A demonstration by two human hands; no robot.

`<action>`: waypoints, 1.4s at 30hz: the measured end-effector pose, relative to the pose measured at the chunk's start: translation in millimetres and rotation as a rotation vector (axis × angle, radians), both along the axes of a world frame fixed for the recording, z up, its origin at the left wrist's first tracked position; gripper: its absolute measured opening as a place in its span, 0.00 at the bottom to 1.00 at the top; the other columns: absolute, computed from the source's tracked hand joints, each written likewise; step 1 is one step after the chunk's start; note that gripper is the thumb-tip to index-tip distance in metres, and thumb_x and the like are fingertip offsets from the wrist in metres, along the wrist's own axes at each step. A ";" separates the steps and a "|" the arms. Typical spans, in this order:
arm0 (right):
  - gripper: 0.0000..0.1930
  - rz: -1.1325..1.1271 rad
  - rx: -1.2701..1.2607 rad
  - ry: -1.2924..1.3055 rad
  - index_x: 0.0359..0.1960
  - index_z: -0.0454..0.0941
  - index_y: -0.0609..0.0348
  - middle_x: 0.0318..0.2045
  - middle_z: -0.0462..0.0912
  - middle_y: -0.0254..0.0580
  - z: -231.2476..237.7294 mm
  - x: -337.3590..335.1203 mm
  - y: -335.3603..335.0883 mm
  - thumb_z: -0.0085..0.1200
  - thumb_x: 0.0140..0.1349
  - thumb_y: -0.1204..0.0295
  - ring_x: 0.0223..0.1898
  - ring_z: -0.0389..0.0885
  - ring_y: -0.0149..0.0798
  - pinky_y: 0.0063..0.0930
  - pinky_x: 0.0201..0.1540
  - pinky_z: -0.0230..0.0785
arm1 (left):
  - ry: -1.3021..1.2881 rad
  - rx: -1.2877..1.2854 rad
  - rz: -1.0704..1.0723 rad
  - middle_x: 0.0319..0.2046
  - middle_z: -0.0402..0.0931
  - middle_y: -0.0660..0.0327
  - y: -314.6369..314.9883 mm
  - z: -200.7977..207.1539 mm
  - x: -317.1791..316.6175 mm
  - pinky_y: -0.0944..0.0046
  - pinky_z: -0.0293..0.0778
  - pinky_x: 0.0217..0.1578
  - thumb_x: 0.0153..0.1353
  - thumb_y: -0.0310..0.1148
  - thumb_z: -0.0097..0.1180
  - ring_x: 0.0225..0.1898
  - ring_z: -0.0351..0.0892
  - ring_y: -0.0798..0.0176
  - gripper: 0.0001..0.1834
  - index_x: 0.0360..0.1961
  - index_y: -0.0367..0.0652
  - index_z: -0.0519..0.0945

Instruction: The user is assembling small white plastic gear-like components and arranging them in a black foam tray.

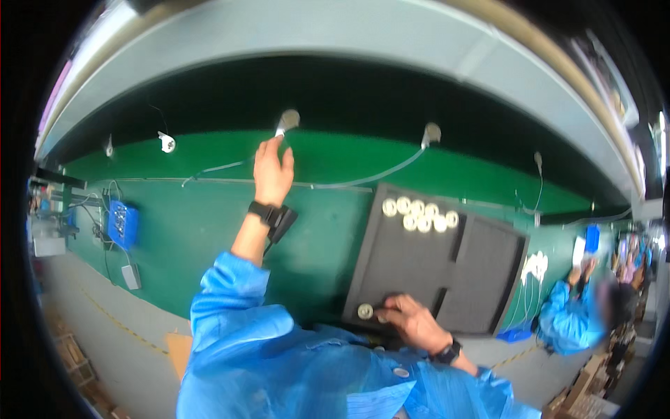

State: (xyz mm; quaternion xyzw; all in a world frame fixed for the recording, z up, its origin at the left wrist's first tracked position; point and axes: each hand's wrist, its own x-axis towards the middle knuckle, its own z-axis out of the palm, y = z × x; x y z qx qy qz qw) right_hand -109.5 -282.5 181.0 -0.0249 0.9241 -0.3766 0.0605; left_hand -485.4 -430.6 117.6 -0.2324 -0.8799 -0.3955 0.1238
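My left hand is raised to the green back panel, fingers stretched upward and thumb apart. Its fingertips reach the white lower end of a grey disc-shaped device; whether they press on it I cannot make out. A thin pale cable runs off to the left of that hand. Over the near left corner of the dark tray, my right hand has its fingers bent, their tips closed at the edge of a round white part. Several similar round parts lie grouped at the tray's far side.
Another grey disc device with a cable hangs on the panel. A white hook-like piece is further left. On the green bench stands a blue bin of small parts; white cabled pieces lie right. A co-worker is at far right.
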 end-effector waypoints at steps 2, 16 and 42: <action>0.15 0.018 0.014 0.016 0.40 0.78 0.55 0.39 0.74 0.43 -7.1 1.9 0.4 0.55 0.48 0.81 0.42 0.76 0.46 0.35 0.43 0.73 | -0.179 0.069 -0.142 0.40 0.78 0.49 -12.9 20.7 59.3 0.55 0.74 0.45 0.58 0.26 0.55 0.43 0.78 0.46 0.13 0.44 0.35 0.77; 0.21 -0.514 -1.915 0.044 0.60 0.66 0.64 0.49 0.76 0.46 49.3 3.8 13.9 0.50 0.67 0.71 0.47 0.76 0.34 0.27 0.46 0.71 | -0.611 0.163 -0.695 0.34 0.80 0.56 8.9 111.7 276.8 0.63 0.77 0.38 0.61 0.26 0.55 0.37 0.82 0.60 0.08 0.41 0.36 0.77; 0.16 -0.619 -0.364 0.297 0.47 0.75 0.67 0.43 0.72 0.42 24.8 -37.5 2.8 0.58 0.57 0.77 0.41 0.76 0.35 0.27 0.43 0.72 | -0.767 0.132 -0.639 0.29 0.80 0.63 -19.3 53.2 126.4 0.65 0.76 0.33 0.62 0.48 0.56 0.32 0.80 0.68 0.18 0.35 0.42 0.80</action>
